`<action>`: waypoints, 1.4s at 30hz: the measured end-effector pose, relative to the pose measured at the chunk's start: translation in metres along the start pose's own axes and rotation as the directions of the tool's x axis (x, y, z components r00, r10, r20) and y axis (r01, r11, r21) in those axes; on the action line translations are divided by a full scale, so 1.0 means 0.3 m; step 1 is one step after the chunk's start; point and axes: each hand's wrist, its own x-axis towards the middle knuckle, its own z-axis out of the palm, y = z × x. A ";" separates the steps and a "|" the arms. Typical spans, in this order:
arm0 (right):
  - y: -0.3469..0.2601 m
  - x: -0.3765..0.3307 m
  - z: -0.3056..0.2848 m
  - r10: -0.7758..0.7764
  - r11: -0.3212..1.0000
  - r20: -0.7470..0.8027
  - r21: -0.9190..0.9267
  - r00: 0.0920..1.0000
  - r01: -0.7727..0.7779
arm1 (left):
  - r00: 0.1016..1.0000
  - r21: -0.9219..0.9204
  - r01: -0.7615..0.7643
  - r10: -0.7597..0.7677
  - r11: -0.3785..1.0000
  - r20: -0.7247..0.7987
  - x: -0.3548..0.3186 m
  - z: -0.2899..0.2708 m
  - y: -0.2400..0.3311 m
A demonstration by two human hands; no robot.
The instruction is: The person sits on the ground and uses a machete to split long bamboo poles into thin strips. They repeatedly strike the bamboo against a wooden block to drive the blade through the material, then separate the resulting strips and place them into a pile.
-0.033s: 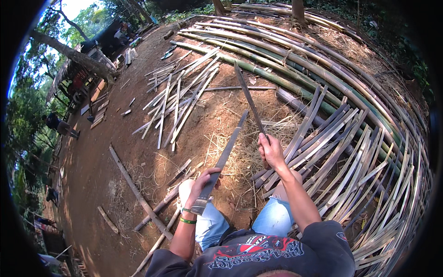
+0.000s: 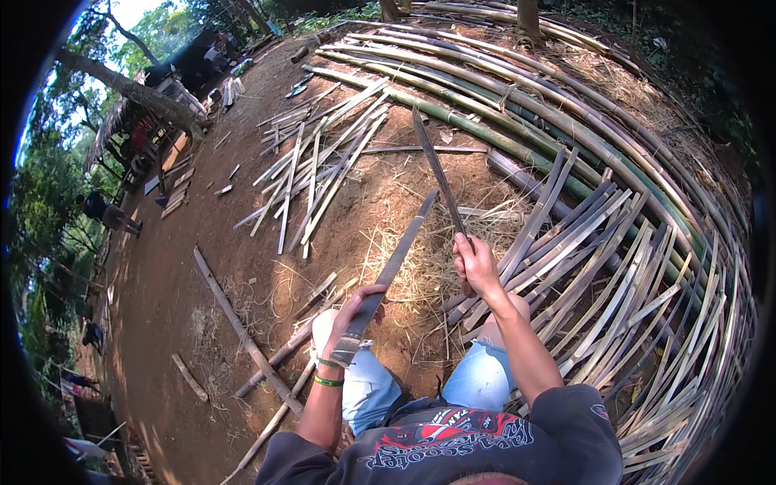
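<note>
My left hand (image 2: 353, 315) is wrapped round the lower part of a flat, dark bamboo strip (image 2: 401, 257), which slants up and to the right over my left knee. Its lower end, with a pale node ring, rests near my wrist. My right hand (image 2: 477, 265) grips the lower end of a machete (image 2: 436, 166); its handle is mostly hidden in my fist. The long dark blade points up and slightly left, just past the strip's upper tip. Whether blade and strip touch I cannot tell.
Split bamboo strips (image 2: 614, 275) are heaped at my right, with long green poles (image 2: 485, 133) beyond. A looser pile of pale strips (image 2: 315, 174) lies ahead. Shavings (image 2: 412, 259) cover the ground before my knees. A pole (image 2: 242, 327) lies at left; a person (image 2: 105, 212) stands farther off.
My left hand and the bamboo strip have shifted very slightly upward. The right hand keeps its place with the machete. The background has moved slightly in the picture.
</note>
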 end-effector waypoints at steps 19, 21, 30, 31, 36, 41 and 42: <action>-0.006 -0.259 0.071 0.148 0.973 0.174 0.152 0.974 -0.175 | 0.263 0.747 -0.574 0.939 0.337 -0.221 0.172 0.217 0.425; -0.052 -0.269 0.098 0.121 0.981 0.172 0.129 0.978 -0.144 | 0.191 0.619 -0.750 0.972 0.234 -0.137 0.201 0.225 0.470; -0.234 -0.280 0.184 -0.078 0.997 0.373 0.052 0.925 0.063 | 0.327 0.145 -0.930 0.940 0.338 -0.094 0.228 0.290 0.462; -0.271 -0.285 0.197 -0.112 0.993 0.386 0.071 0.916 0.092 | 0.331 0.273 -0.897 0.937 0.348 -0.109 0.214 0.284 0.443; -0.294 -0.266 0.215 -0.198 0.972 0.365 -0.048 0.910 0.231 | 0.351 0.392 -0.857 0.936 0.335 -0.033 0.158 0.271 0.381; -0.303 -0.257 0.208 -0.106 0.963 0.451 -0.176 0.886 0.205 | 0.375 0.311 -0.856 0.910 0.413 -0.178 0.131 0.258 0.333; -0.293 -0.264 0.212 -0.127 0.960 0.440 -0.170 0.889 0.222 | 0.373 0.291 -0.856 0.900 0.427 -0.225 0.129 0.248 0.330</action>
